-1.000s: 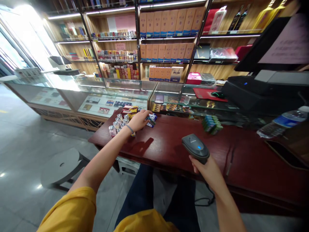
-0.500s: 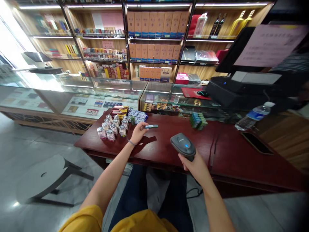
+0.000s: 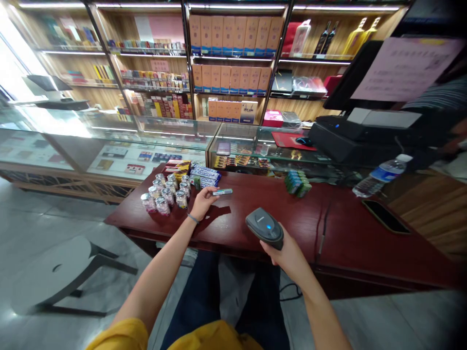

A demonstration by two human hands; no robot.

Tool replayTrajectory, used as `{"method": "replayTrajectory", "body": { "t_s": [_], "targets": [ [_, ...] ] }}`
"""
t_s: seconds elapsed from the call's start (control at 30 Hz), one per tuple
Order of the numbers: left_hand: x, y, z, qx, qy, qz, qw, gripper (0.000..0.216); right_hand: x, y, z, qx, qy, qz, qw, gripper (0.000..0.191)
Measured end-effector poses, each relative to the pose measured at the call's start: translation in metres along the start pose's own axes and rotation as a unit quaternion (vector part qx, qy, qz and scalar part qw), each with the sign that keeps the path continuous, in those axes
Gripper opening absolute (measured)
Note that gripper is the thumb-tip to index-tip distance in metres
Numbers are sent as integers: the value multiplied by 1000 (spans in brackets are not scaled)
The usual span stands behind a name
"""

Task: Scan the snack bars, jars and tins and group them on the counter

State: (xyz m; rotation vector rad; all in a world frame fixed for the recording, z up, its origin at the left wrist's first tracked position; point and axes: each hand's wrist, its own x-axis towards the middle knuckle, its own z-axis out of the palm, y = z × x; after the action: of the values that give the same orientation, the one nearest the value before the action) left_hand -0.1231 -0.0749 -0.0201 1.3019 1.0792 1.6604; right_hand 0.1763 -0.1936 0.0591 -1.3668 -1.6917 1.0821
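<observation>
My left hand (image 3: pixel 202 203) is closed on a slim green-and-white pack (image 3: pixel 222 192), lifted a little above the dark red table (image 3: pixel 302 223). My right hand (image 3: pixel 285 253) grips a grey barcode scanner (image 3: pixel 264 227) with a blue light, held over the table's near edge to the right of the pack. Behind my left hand lie several small clear jars (image 3: pixel 164 192), a row of blue packs (image 3: pixel 205 173) and some yellow-red packs (image 3: pixel 180 166).
A stack of green packs (image 3: pixel 297 182) sits mid-table. A water bottle (image 3: pixel 379 175) and a black phone (image 3: pixel 386 216) lie at the right. Glass display counters (image 3: pixel 153 146) and a black till (image 3: pixel 346 138) stand behind. A grey stool (image 3: pixel 54 272) is at the left.
My left hand has drawn the slim pack away from the pile at the back of the table towards me. The scanner has shifted left, closer to the pack.
</observation>
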Motion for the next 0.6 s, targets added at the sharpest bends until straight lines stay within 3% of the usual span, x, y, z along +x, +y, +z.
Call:
{"method": "replayTrajectory", "body": {
  "t_s": [0.17,0.43,0.6],
  "targets": [
    [1,0,-1,58,2,15,998,30,-2,-4,-2,-2,14,-2,1000,33],
    [-1,-2,-1,10,-4,-4,1000,35,-3,-4,-5,10,24,-7,1000,30],
    [6,1,15,9,-3,-10,1000,43,-4,-1,-21,5,36,0,999,28]
  ]
}}
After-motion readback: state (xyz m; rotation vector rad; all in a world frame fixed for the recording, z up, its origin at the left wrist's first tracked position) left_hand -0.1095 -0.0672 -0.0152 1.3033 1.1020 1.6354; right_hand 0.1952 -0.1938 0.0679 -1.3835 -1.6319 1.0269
